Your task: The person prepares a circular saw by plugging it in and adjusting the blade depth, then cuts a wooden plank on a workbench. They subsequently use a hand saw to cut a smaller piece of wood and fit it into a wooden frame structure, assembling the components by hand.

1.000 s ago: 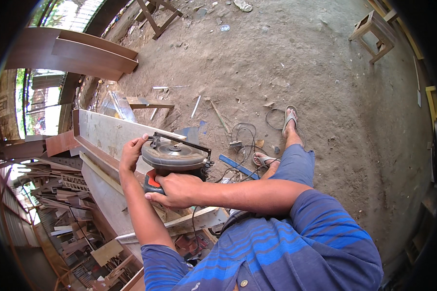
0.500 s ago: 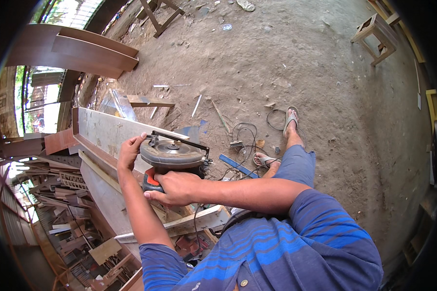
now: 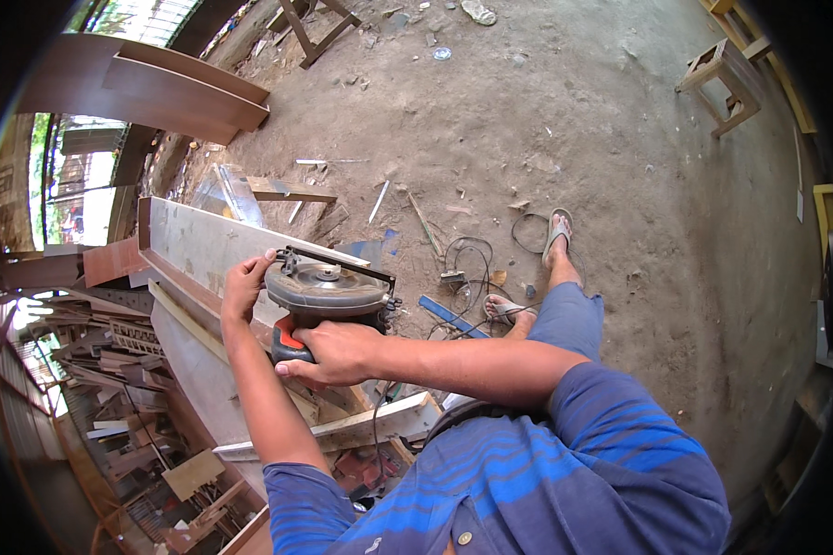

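A black circular saw (image 3: 329, 292) with an orange-red trigger area is tipped on its side above the workbench, its round blade facing up. My right hand (image 3: 341, 355) is wrapped round the rear handle. At the saw's far left corner, the fingers of my left hand (image 3: 247, 280) pinch the end of its thin dark base plate (image 3: 341, 263). Beneath the saw lie a long pale board (image 3: 204, 234) and a brown-edged plank, partly covered by my arms. A black cord (image 3: 376, 430) hangs below the saw near my waist.
Wood offcuts (image 3: 125, 370) are heaped on the left. A blue bar (image 3: 452, 316), tangled cables (image 3: 472, 254) and a small power box (image 3: 452, 277) lie on the dirt floor near my sandalled feet. Brown panels (image 3: 148, 88) stand far left; a wooden stool (image 3: 724, 85) stands far right.
My view has shifted slightly, so the floor and stool sit a little further right and lower. Both hands keep the same hold on the circular saw.
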### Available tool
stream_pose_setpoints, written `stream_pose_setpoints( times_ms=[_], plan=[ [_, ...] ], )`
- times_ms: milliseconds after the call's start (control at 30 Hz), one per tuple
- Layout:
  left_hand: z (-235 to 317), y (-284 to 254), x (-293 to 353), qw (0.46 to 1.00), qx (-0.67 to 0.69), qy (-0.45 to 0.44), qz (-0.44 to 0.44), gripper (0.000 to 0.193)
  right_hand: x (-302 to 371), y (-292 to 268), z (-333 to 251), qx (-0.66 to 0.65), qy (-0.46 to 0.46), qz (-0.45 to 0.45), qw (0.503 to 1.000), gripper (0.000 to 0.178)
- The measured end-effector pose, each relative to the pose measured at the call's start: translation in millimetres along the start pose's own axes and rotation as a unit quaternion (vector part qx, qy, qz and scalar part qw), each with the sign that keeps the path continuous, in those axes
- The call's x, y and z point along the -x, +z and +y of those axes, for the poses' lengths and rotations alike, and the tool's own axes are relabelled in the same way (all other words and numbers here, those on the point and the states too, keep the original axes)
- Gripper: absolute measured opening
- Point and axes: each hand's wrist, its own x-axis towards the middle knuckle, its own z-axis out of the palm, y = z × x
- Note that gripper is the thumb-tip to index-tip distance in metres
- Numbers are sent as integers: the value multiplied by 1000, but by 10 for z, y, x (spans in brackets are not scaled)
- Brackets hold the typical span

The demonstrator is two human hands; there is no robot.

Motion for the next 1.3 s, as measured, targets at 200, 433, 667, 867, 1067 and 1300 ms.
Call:
stream_pose_setpoints(
  times_ms=[200,433,667,867,1067,1300],
  plan=[
    [1,-83,-30,1000,-15,-2,4,41,-119,62,40,15,-19,11,1000,69],
    [-78,-269,-152,999,-46,-10,19,43,-277,93,62,28,-34,23,999,67],
    [-29,-405,-122,998,-21,3,51,39,-429,139,129,42,-61,19,997,70],
    [203,-702,238,980,-105,38,166,48,-428,168,145,74,-129,33,988,71],
    [967,-542,910,962,-97,112,227,48,-58,-81,-143,79,-169,54,981,54],
    [1140,185,1223,949,-2,231,216,68,746,-1124,-372,85,-110,87,986,52]
  ],
)
